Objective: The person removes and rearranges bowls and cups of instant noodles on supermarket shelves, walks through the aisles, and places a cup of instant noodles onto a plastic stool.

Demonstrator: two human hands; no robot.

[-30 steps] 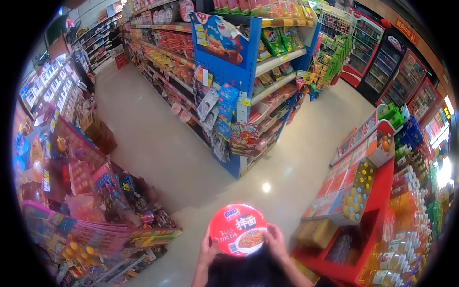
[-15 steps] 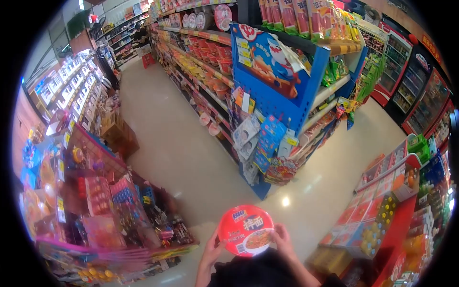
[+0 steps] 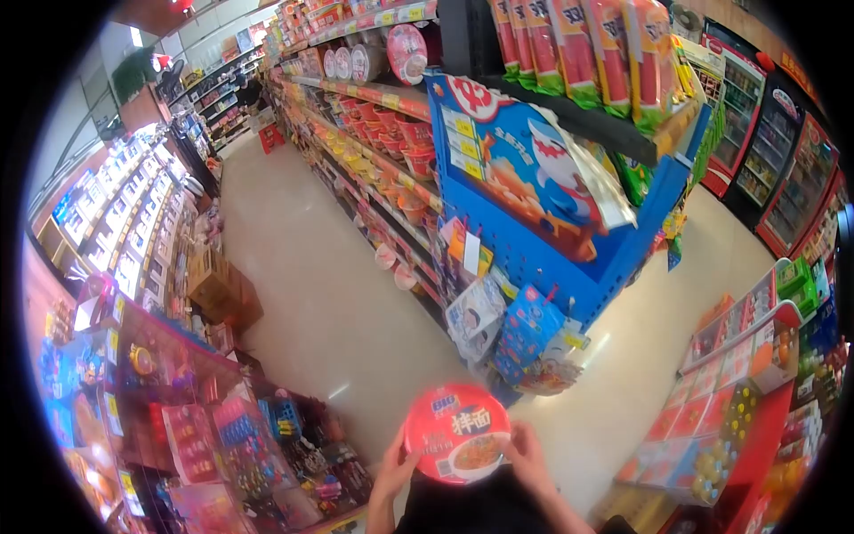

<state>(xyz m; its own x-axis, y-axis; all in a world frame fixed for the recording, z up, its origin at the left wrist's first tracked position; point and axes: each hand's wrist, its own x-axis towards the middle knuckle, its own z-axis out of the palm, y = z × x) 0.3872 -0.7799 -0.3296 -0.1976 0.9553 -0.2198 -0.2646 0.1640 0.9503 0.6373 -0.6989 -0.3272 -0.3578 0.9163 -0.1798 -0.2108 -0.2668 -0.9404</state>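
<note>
Between my two hands is a round red instant noodle bowl (image 3: pixel 458 433), its printed lid facing up toward me. My left hand (image 3: pixel 394 465) grips the bowl's left edge. On the right edge, my right hand (image 3: pixel 527 458) closes around the rim with the thumb near the picture of noodles. Both hands are low in the head view, in front of my dark clothing. The fingers under the bowl are hidden. Just beyond the bowl stands a blue shelf end (image 3: pixel 534 178) with hanging packets (image 3: pixel 529 334).
A long shelf with stacked noodle bowls (image 3: pixel 391 133) runs down the aisle's right side. Cardboard boxes (image 3: pixel 218 285) stand at left on the pale floor (image 3: pixel 302 249). A toy and candy rack (image 3: pixel 196 427) is near left. Drink cartons (image 3: pixel 685 418) are stacked at right, before fridges (image 3: pixel 783 169).
The blue shelf end looks larger and closer, and the view has shifted forward. The noodle bowl stays between both hands at nearly the same spot.
</note>
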